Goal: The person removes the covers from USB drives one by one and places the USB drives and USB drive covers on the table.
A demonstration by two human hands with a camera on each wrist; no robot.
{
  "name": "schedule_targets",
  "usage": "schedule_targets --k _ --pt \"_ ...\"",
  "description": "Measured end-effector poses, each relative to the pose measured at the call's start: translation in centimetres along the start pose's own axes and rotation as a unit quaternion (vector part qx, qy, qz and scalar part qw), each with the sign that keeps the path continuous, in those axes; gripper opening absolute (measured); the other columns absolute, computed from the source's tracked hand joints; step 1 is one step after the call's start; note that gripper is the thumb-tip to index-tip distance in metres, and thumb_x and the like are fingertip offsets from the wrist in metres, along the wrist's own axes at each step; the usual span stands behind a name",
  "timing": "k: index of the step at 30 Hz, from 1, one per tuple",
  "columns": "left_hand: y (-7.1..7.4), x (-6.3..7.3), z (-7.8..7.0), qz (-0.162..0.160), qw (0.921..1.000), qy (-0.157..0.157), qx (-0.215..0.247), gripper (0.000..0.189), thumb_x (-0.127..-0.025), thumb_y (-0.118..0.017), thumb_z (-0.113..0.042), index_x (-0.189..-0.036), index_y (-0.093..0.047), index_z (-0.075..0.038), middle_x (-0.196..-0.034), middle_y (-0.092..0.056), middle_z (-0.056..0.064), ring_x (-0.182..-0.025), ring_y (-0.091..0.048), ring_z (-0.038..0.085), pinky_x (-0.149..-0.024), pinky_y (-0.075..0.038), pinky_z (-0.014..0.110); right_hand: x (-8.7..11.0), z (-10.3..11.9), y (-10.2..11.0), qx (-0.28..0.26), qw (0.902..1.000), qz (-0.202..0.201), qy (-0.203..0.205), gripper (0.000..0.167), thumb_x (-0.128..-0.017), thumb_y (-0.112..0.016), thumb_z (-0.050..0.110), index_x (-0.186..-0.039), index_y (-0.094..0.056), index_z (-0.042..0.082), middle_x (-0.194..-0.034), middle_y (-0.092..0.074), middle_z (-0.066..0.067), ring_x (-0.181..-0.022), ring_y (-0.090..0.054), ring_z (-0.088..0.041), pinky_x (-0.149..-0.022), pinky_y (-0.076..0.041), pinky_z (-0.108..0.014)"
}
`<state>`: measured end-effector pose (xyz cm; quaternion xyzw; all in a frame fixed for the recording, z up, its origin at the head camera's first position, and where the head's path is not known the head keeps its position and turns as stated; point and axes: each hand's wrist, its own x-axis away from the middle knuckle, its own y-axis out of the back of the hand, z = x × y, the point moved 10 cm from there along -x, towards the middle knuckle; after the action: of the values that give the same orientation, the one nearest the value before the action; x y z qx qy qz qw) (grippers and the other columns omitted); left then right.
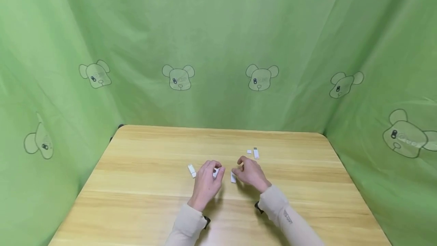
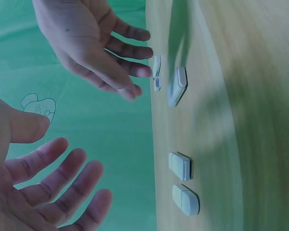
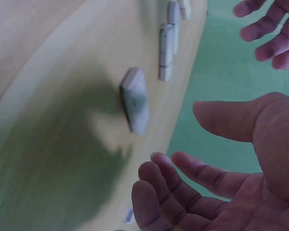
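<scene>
My left hand [image 1: 207,181] hovers over the table with its fingers loosely bent and nothing between them. A white USB stick [image 1: 216,174] shows in the head view between its thumb and fingers; the left wrist view shows the fingers apart from the sticks on the wood. Just left of that hand lies another capped white USB stick [image 1: 192,171]. My right hand [image 1: 252,173] is also raised, fingers relaxed and spread, as the right wrist view shows. Near its fingertips a white stick [image 1: 233,177] lies on the table, with a grey mark [image 3: 138,102] on its face.
Beyond the right hand lie an uncapped USB stick [image 1: 256,153], metal plug pointing away, and a small white cap [image 1: 249,151]. The wooden table [image 1: 143,151] ends at a green curtain [image 1: 218,105] behind and at both sides.
</scene>
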<state>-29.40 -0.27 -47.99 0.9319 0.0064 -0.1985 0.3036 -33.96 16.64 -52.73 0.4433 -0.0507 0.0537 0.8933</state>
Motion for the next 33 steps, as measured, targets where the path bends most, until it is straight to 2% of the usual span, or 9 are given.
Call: schedule_targets --k 6,11,16,20,23,27,30,33 --pt "-0.2 0.1 0.0 0.001 1.0000 0.000 0.000 0.012 -0.097 -0.066 -0.019 -0.101 -0.070 -0.009 -0.099 -0.073 0.007 -0.088 -0.069 0.023 -0.078 -0.057 0.029 -0.3 -0.5 -1.3 0.037 0.9992 0.012 -0.005 0.051 -0.085 -0.080 0.032 -0.120 -0.062 0.000 -0.088 -0.067 -0.009 -0.072 -0.058 -0.021 -0.063 -0.046 -0.032" --pt "-0.4 0.1 0.0 0.005 1.0000 -0.003 0.003 0.011 -0.097 -0.066 -0.018 -0.102 -0.070 -0.008 -0.100 -0.072 0.007 -0.090 -0.069 0.023 -0.078 -0.057 0.029 -0.4 -0.1 -1.8 0.058 0.9981 0.013 0.016 0.054 -0.078 -0.087 0.034 -0.114 -0.064 0.001 -0.091 -0.068 -0.010 -0.074 -0.058 -0.021 -0.062 -0.046 -0.032" --pt "-0.4 0.1 0.1 0.003 1.0000 -0.002 0.002 0.011 -0.097 -0.066 -0.018 -0.102 -0.070 -0.008 -0.100 -0.073 0.008 -0.090 -0.070 0.025 -0.078 -0.057 0.029 -0.5 -0.2 -2.2 0.071 0.9971 0.017 0.020 0.052 -0.075 -0.089 0.029 -0.112 -0.066 0.000 -0.081 -0.063 -0.006 -0.071 -0.056 -0.020 -0.059 -0.045 -0.030" --pt "-0.2 0.1 0.1 -0.005 1.0000 -0.005 -0.002 0.009 -0.096 -0.067 -0.016 -0.100 -0.070 -0.008 -0.098 -0.073 0.008 -0.088 -0.069 0.025 -0.076 -0.057 0.028 -0.6 -0.2 -2.3 0.075 0.9969 0.017 0.016 0.048 -0.075 -0.088 0.020 -0.112 -0.067 0.001 -0.083 -0.064 -0.007 -0.071 -0.057 -0.021 -0.059 -0.045 -0.030" --pt "-0.1 0.0 0.1 -0.009 0.9999 -0.008 -0.002 0.009 -0.096 -0.067 -0.015 -0.100 -0.070 -0.007 -0.098 -0.072 0.008 -0.087 -0.069 0.026 -0.075 -0.056 0.028 -0.6 -0.1 -2.1 0.073 0.9971 0.011 0.015 0.037 -0.074 -0.087 0.015 -0.103 -0.068 0.001 -0.084 -0.066 -0.008 -0.070 -0.057 -0.021 -0.059 -0.045 -0.030" --pt "-0.1 -0.1 0.0 -0.010 0.9999 -0.010 -0.001 0.009 -0.096 -0.067 -0.015 -0.099 -0.070 -0.007 -0.097 -0.073 0.009 -0.086 -0.069 0.027 -0.074 -0.056 0.028 -0.4 -0.1 -2.0 0.057 0.9983 0.006 0.011 0.020 -0.075 -0.085 0.013 -0.081 -0.067 0.005 -0.076 -0.065 -0.006 -0.064 -0.056 -0.019 -0.055 -0.043 -0.028" --pt "-0.2 -0.1 0.0 -0.007 0.9999 -0.010 0.001 0.009 -0.096 -0.067 -0.014 -0.099 -0.070 -0.006 -0.098 -0.073 0.009 -0.087 -0.070 0.027 -0.075 -0.057 0.029 -0.3 -0.3 -2.2 0.041 0.9991 0.010 0.003 0.020 -0.077 -0.083 0.012 -0.071 -0.064 0.008 -0.069 -0.063 -0.004 -0.060 -0.055 -0.017 -0.053 -0.042 -0.026" --pt "-0.4 0.0 0.1 -0.001 1.0000 -0.008 0.005 0.010 -0.096 -0.067 -0.014 -0.100 -0.070 -0.006 -0.098 -0.073 0.009 -0.088 -0.070 0.027 -0.077 -0.057 0.029 -0.3 -0.5 -2.0 0.015 0.9999 0.008 -0.002 0.019 -0.079 -0.082 0.012 -0.071 -0.065 0.008 -0.068 -0.063 -0.003 -0.058 -0.054 -0.015 -0.052 -0.042 -0.025"
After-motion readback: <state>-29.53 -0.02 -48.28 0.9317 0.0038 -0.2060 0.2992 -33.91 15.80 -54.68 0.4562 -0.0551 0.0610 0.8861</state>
